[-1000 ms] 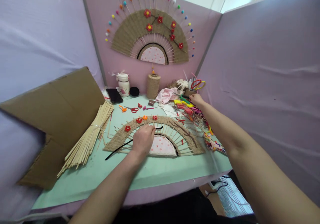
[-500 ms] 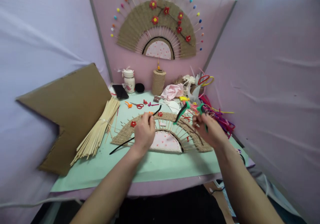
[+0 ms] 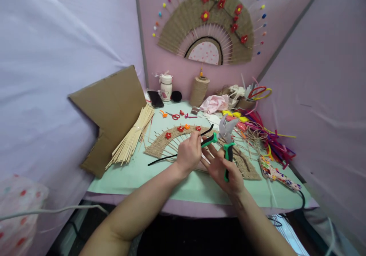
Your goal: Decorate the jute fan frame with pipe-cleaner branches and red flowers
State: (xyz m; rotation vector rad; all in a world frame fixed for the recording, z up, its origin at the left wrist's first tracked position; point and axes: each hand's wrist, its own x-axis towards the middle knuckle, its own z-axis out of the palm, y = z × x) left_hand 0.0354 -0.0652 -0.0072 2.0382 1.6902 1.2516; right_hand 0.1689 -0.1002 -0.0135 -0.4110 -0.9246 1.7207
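My left hand [image 3: 189, 153] is closed around a black pipe cleaner [image 3: 161, 159], whose ends stick out on both sides. In my right hand [image 3: 225, 172] is a pair of pruning shears [image 3: 227, 129] with green-and-black handles, blades upward and handles spread. One handle rests by my thumb; the other reaches close to my left fingers, and I cannot tell if they touch. Beneath both hands lies a woven twine fan [image 3: 159, 144] on thin sticks, with red flowers [image 3: 168, 135] and an orange flower [image 3: 187, 126] along its arc. My hands hide its middle.
A bundle of sticks [image 3: 133, 136] leans by brown cardboard [image 3: 111, 103] on the left. Red scissors [image 3: 174, 116], a twine spool [image 3: 199, 91] and a white bottle [image 3: 166, 87] stand farther back. Coloured pipe cleaners [image 3: 278, 145] and a flower-patterned tool [image 3: 280, 175] lie right. A finished fan [image 3: 183, 27] hangs behind.
My hands have come together over the fan. The shears have turned so their blades point up and away. The view has shifted left, and the pipe cleaner stays in my left hand.
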